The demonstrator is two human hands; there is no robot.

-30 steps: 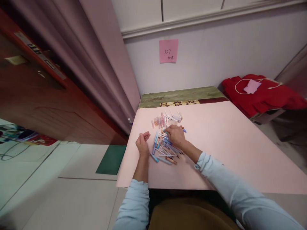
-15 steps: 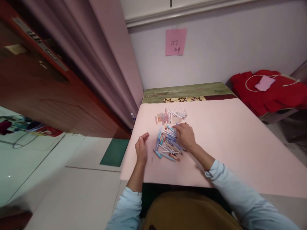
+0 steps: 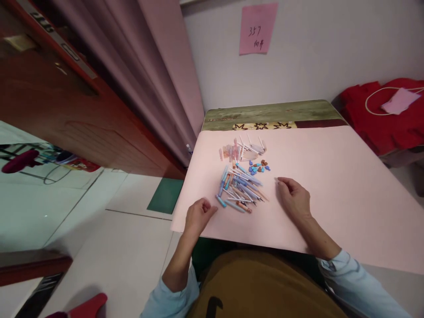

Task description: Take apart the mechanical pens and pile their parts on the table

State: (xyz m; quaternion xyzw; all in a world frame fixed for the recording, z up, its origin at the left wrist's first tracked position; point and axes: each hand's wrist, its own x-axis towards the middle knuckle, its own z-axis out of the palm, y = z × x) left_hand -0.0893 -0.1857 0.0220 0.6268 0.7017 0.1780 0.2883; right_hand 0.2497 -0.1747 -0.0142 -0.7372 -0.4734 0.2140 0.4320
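A heap of small pen parts, blue, orange and white tubes, lies on the pink table sheet. Behind it sit a row of clear pink tubes, several thin white refills and a cluster of tiny blue and orange caps. My left hand rests near the sheet's front edge, left of the heap, fingers curled in with nothing showing in them. My right hand lies on the sheet to the right of the heap, fingers bent together, apart from the parts.
A pink note hangs on the wall above a green wooden table end. Red cloth with a white cord lies at the right. A curtain and wooden door stand left; tiled floor below.
My right hand has left the heap and drawn back to the right. My left hand has moved toward the front edge and closed. The camera has tilted down.
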